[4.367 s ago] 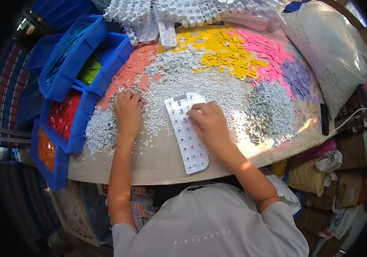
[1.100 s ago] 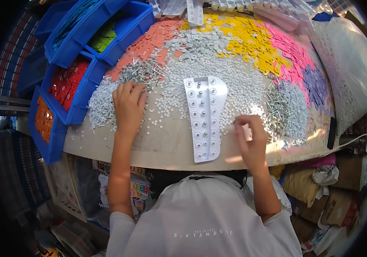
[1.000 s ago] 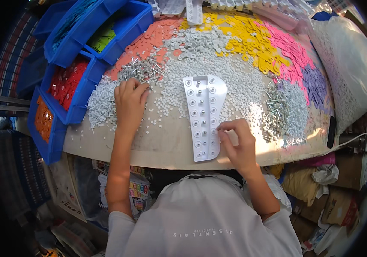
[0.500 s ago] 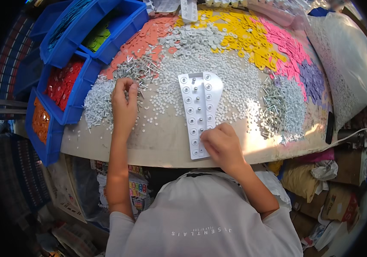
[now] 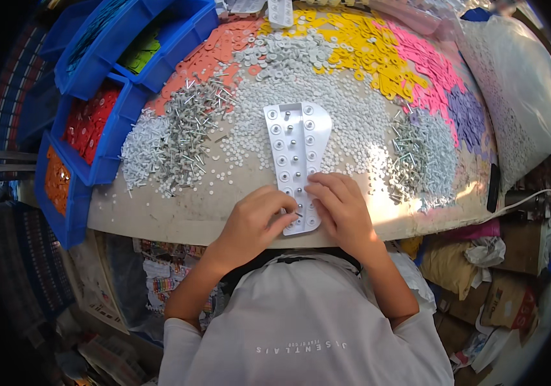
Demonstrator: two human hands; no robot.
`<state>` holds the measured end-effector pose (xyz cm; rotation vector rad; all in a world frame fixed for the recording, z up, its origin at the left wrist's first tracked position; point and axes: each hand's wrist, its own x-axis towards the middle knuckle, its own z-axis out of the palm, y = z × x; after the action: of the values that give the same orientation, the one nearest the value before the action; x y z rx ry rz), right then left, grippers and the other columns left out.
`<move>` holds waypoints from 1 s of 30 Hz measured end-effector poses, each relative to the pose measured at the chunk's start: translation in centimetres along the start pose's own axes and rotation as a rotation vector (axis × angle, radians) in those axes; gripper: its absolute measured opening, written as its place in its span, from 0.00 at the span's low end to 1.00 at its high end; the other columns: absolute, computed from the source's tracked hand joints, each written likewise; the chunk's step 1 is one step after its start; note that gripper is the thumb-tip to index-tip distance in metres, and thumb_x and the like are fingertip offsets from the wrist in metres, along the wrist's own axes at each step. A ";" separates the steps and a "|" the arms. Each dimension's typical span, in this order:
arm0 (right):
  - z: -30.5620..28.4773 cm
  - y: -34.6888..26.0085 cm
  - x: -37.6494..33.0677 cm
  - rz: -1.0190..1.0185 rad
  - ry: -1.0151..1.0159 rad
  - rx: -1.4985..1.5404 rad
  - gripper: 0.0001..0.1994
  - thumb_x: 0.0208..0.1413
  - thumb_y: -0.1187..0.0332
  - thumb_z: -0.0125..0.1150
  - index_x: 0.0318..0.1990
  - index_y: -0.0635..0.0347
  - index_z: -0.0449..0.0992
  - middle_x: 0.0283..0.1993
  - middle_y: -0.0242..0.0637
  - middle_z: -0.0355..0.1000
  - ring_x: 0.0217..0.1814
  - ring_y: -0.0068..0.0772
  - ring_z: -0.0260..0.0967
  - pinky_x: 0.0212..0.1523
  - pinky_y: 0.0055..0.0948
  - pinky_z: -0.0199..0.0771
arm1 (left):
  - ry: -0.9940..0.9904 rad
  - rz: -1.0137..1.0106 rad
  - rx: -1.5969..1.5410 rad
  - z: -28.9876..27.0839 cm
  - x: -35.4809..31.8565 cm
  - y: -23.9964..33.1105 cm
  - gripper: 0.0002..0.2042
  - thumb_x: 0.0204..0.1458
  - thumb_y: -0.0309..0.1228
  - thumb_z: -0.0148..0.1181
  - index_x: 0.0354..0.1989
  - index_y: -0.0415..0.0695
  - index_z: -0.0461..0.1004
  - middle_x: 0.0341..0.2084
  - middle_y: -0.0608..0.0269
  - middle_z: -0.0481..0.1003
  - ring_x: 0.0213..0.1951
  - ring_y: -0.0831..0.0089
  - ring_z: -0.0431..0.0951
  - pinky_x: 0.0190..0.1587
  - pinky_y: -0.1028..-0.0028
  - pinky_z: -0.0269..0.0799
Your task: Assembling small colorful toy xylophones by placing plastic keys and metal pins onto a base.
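The left hand (image 5: 250, 225) pinches a slender metal pin (image 5: 298, 214) between thumb and fingertips, over the near end of a long white plastic tray (image 5: 322, 125). The right hand (image 5: 346, 212) curves in from the other side with bent fingers, its fingertips at the tray's right-hand row; whether it grips anything cannot be told.

The tray lies lengthwise before the person near the table's front edge, one upper side bulging in a rounded wing. Round white discs (image 5: 278, 145) line both its long sides, and small shiny metal knobs (image 5: 295, 158) run along the channel between them.

Around the tray's far part spread loose tiny white plastic caps (image 5: 365, 122) on the beige tabletop (image 5: 159, 219). To the left lies a heap of silver metal pins (image 5: 185, 138), with white pins (image 5: 140, 151) beside it; to the right are more silver and pale pins (image 5: 439, 141). Farther out fan salmon (image 5: 217, 48), yellow (image 5: 365, 55), pink (image 5: 430, 71) and purple flat tags (image 5: 465, 119). Blue plastic bins (image 5: 116, 128) stand at far left, a bulging translucent bag (image 5: 517, 96) at far right.
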<state>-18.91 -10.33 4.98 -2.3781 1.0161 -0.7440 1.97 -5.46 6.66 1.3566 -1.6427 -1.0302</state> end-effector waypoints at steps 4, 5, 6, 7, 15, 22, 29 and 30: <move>0.6 0.0 -0.3 0.023 0.022 0.041 0.15 0.50 0.80 0.63 0.47 0.61 0.76 0.54 0.38 0.73 0.54 0.44 0.69 0.54 0.39 0.70 | -0.059 0.179 0.101 0.9 -0.1 -1.2 0.06 0.46 0.21 0.67 0.33 0.39 0.77 0.29 0.59 0.76 0.34 0.60 0.75 0.38 0.65 0.72; 0.7 0.0 -0.3 0.025 0.024 0.036 0.15 0.50 0.80 0.62 0.47 0.62 0.76 0.54 0.39 0.73 0.54 0.44 0.69 0.54 0.39 0.70 | -0.058 0.195 0.103 1.0 -0.2 -1.3 0.07 0.46 0.21 0.66 0.33 0.39 0.77 0.29 0.58 0.76 0.35 0.58 0.75 0.39 0.63 0.72; 0.8 0.0 -0.3 0.026 0.027 0.031 0.15 0.50 0.80 0.62 0.47 0.62 0.76 0.53 0.39 0.72 0.54 0.44 0.69 0.54 0.39 0.70 | -0.060 0.195 0.103 1.1 -0.2 -1.5 0.07 0.46 0.21 0.66 0.33 0.39 0.77 0.29 0.58 0.76 0.35 0.58 0.75 0.39 0.63 0.72; 0.9 -0.1 -0.3 0.028 0.027 0.030 0.15 0.50 0.80 0.62 0.47 0.62 0.76 0.53 0.39 0.72 0.54 0.44 0.69 0.54 0.39 0.70 | -0.069 0.210 0.123 1.2 -0.3 -1.6 0.06 0.46 0.21 0.66 0.33 0.40 0.77 0.30 0.58 0.76 0.35 0.58 0.75 0.39 0.63 0.72; 0.8 -0.1 -0.4 0.034 0.040 0.032 0.16 0.49 0.81 0.61 0.47 0.63 0.75 0.53 0.41 0.72 0.53 0.47 0.70 0.53 0.40 0.71 | -0.195 0.371 0.449 1.4 -0.5 -1.3 0.05 0.48 0.27 0.66 0.32 0.43 0.78 0.37 0.64 0.77 0.41 0.63 0.75 0.44 0.65 0.69; 1.0 0.0 -0.4 0.039 0.067 0.122 0.15 0.49 0.83 0.60 0.47 0.65 0.75 0.50 0.44 0.73 0.50 0.49 0.71 0.50 0.40 0.73 | 0.193 0.253 0.459 -0.2 2.8 -2.5 0.18 0.55 0.38 0.63 0.51 0.41 0.74 0.57 0.53 0.70 0.59 0.59 0.68 0.62 0.58 0.55; -0.8 0.7 2.1 0.017 0.151 0.019 0.13 0.50 0.82 0.62 0.44 0.63 0.76 0.37 0.44 0.74 0.39 0.48 0.71 0.41 0.41 0.70 | 0.199 0.216 0.602 -1.1 9.1 -6.7 0.24 0.59 0.41 0.58 0.59 0.38 0.68 0.57 0.51 0.68 0.61 0.57 0.64 0.64 0.58 0.51; -1.0 1.5 3.0 0.020 0.206 -0.003 0.11 0.51 0.80 0.63 0.42 0.62 0.76 0.34 0.44 0.73 0.37 0.48 0.70 0.39 0.41 0.69 | 0.213 0.216 0.588 -1.1 9.1 -6.7 0.23 0.59 0.41 0.58 0.58 0.39 0.69 0.54 0.53 0.70 0.61 0.56 0.65 0.64 0.58 0.51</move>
<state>-18.54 -13.75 5.73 -2.3259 1.1210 -0.9964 4.08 -15.35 1.47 1.5426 -1.9533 -0.2642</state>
